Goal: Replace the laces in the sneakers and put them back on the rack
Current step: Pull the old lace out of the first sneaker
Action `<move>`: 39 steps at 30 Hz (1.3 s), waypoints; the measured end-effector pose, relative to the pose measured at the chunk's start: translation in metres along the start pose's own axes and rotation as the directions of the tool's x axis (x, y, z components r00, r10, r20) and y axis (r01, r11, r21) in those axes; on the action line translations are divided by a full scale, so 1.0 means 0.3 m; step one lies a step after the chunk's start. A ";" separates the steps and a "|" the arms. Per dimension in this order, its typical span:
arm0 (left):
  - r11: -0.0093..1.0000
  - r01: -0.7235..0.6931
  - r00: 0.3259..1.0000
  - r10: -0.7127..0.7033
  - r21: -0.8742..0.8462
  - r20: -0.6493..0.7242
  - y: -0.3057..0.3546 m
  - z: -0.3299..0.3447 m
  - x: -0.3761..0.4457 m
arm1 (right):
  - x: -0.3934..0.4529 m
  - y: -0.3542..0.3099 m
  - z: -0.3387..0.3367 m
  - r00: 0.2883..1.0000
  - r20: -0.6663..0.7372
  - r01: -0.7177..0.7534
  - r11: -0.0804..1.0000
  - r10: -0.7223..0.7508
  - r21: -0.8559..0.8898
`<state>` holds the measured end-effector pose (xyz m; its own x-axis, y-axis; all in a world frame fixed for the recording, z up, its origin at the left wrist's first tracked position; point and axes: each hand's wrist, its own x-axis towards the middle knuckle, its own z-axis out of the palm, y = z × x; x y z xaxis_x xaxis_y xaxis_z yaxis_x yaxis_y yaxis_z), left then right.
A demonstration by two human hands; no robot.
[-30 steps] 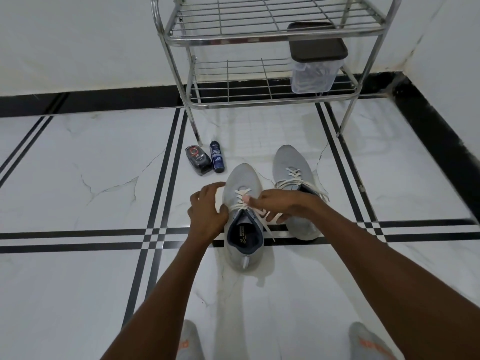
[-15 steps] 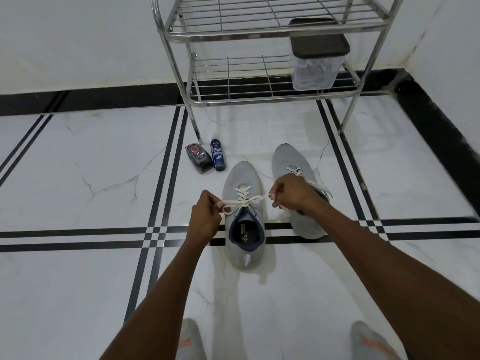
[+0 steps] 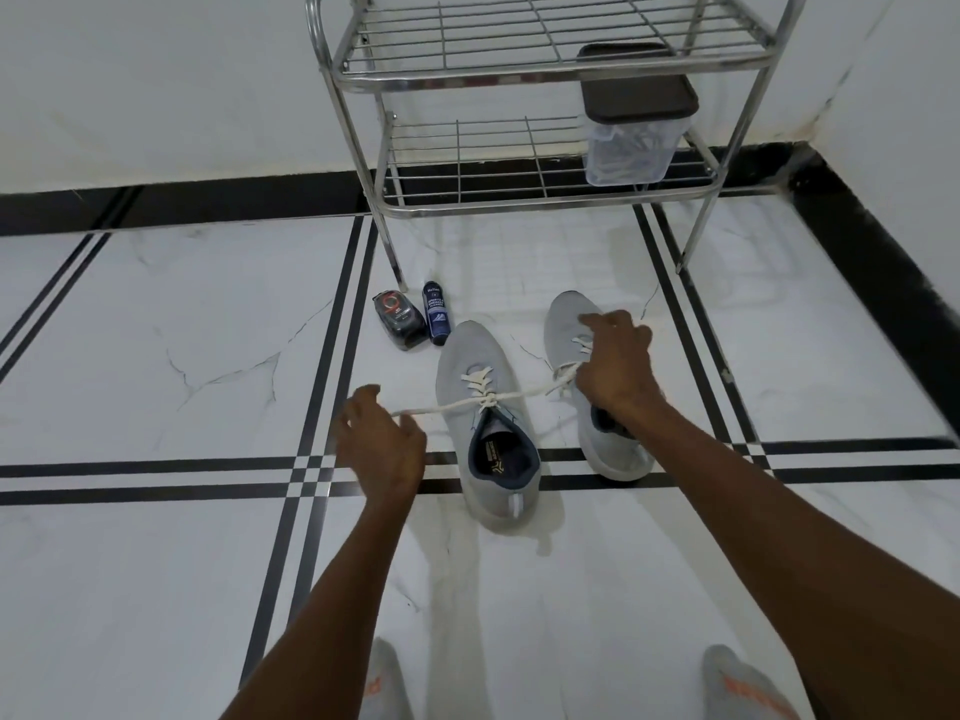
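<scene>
Two grey sneakers on the floor before the rack, long axes running toward it, toes away from the person. Left hand and right hand pinching opposite ends of the white lace, pulled taut sideways across the left sneaker; right sneaker just beside.

On my feed, both forearms are bare, with no sleeves, watch or rings visible. The left hand and right hand wear no gloves. At the bottom edge of the frame, two grey socks carry orange lettering.
</scene>
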<state>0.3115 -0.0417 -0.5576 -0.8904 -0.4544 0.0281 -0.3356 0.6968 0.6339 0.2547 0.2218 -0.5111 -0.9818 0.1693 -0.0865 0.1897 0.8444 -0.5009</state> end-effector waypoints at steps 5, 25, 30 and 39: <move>0.954 -0.261 0.896 0.297 -0.149 0.331 0.060 0.067 -0.011 | -0.045 -0.088 0.101 0.869 0.389 0.330 0.944 -0.305 0.002; 0.967 -0.237 0.949 0.251 -0.093 0.192 0.095 0.042 -0.142 | -0.151 -0.167 0.136 0.909 0.400 0.143 0.989 -0.118 -0.034; 0.952 -0.299 0.931 0.306 -0.063 0.200 0.102 0.080 -0.111 | -0.162 -0.160 0.208 0.957 0.197 0.224 0.974 -0.213 -0.033; 0.954 -0.048 0.953 0.133 -0.296 0.271 0.054 0.070 -0.038 | -0.124 -0.102 0.166 0.915 0.402 -0.182 0.855 -0.034 0.486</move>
<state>0.3097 -0.0137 -0.5640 -0.9767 -0.1901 -0.0991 -0.1861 0.5222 0.8323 0.2848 0.1643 -0.5353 -0.9097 -0.0781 -0.4079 0.3346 0.4437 -0.8313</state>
